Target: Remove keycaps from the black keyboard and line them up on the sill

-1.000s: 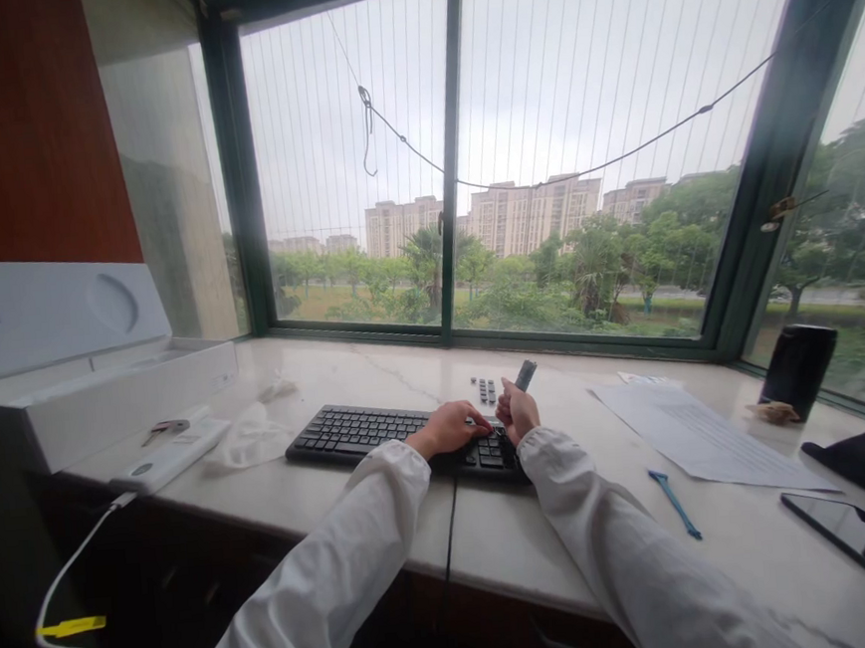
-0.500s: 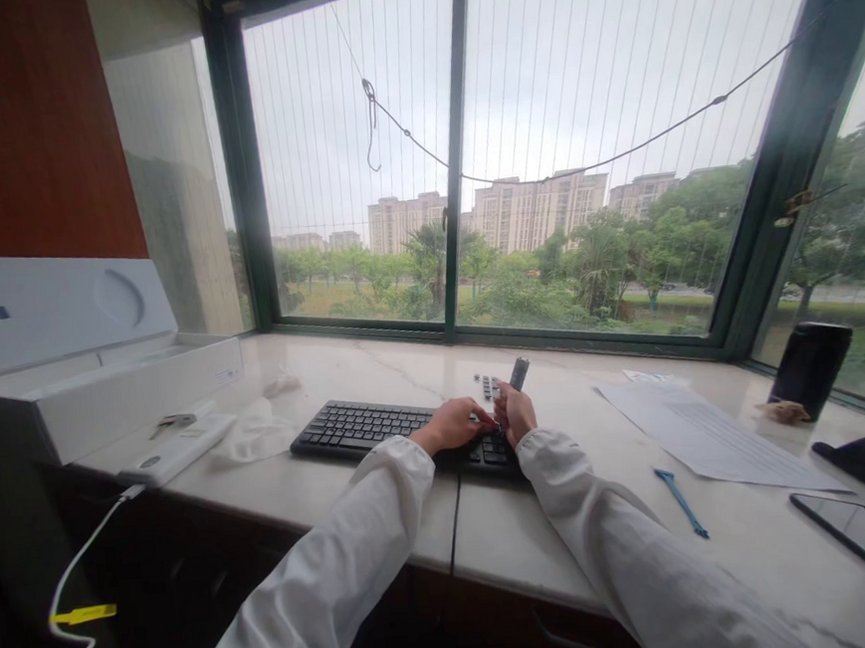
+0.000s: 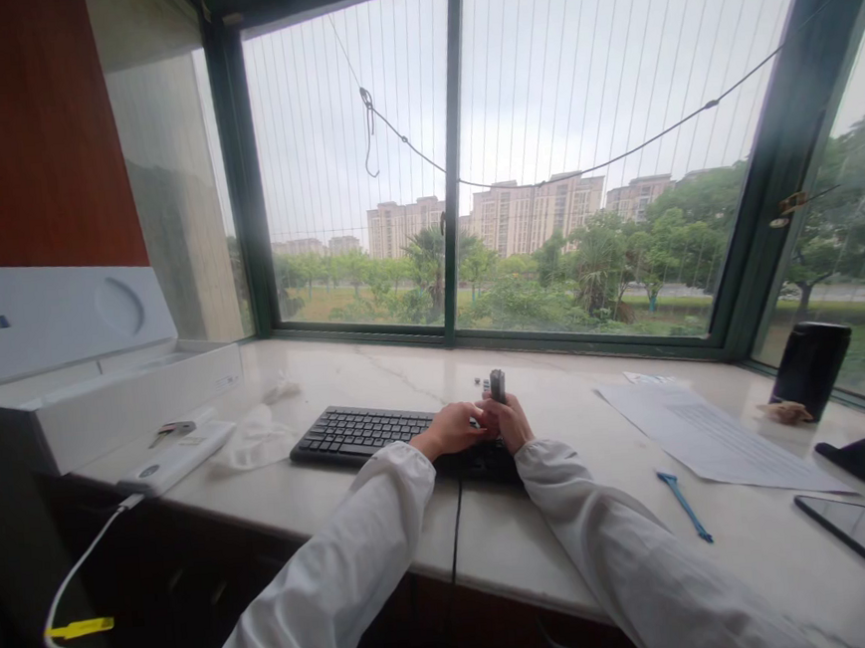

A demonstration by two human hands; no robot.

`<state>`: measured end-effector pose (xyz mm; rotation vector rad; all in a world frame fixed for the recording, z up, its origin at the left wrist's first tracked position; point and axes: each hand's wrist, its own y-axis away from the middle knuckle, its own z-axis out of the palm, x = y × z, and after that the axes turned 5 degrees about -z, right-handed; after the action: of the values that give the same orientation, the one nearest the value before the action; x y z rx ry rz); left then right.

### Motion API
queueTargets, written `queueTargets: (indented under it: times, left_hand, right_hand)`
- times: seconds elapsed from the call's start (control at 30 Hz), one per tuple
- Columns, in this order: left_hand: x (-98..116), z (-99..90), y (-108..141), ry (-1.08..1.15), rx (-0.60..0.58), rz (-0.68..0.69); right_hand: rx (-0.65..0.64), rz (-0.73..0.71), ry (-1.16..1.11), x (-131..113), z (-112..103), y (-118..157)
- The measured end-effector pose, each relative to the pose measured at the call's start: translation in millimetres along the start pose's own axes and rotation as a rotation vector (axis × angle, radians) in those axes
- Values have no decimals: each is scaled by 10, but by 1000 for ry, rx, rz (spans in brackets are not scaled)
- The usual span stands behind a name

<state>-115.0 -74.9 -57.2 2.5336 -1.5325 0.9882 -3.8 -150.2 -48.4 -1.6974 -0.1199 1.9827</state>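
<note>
A black keyboard [image 3: 366, 429] lies on the pale stone sill, its right part mostly covered by both hands. My right hand [image 3: 513, 422] is wrapped round a dark, upright tool [image 3: 497, 386] over the right end of the keyboard. Touching or nearly touching it, my left hand [image 3: 456, 429] has its fingers bent together at the tool's lower end; whatever they pinch is too small to make out. Several small dark keycaps [image 3: 477, 381] lie just behind the hands, partly hidden by the tool.
An open white box [image 3: 139, 397] and a white power strip [image 3: 181, 461] with keys stand left, beside crumpled plastic [image 3: 258, 440]. At right are printed paper [image 3: 711, 432], a blue tool [image 3: 684, 506], a phone [image 3: 860, 530] and a black cylinder [image 3: 813, 371].
The dark tool has swung from leaning right to nearly upright and sits a little further left. My left hand has closed in against my right hand.
</note>
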Motion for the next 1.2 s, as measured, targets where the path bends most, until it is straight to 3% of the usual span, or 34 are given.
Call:
queueTargets:
  times: [0.1,0.3,0.57,0.77,0.9,1.0,1.1,1.2]
  left_hand:
    - [-1,-5,-1,-45,10,42]
    - [27,-32,11,-98,1,-23]
    - [15,-39,1,-79,-26,-47]
    - [21,-38,24,-41,12,-48]
    - [40,-39,55,43,3,-16]
    - [49,-36,56,93,-16,9]
    - [64,-36,47,105,-7,-12]
    - [105,-51,57,98,10,-20]
  right_hand:
    - [-7,-34,66,22,-9,8]
    - [-25,-57,75,52,-39,13]
    - [5,-171,-23,-50,132,77]
    - [53,-91,-102,-22,153,33]
    - [141,-24,-285,-139,66,-34]
    - [219,-61,-332,-318,-63,-99]
    - [307,-80,-248,-468,-262,-166]
    - [322,40,-36,-515,-487,-217]
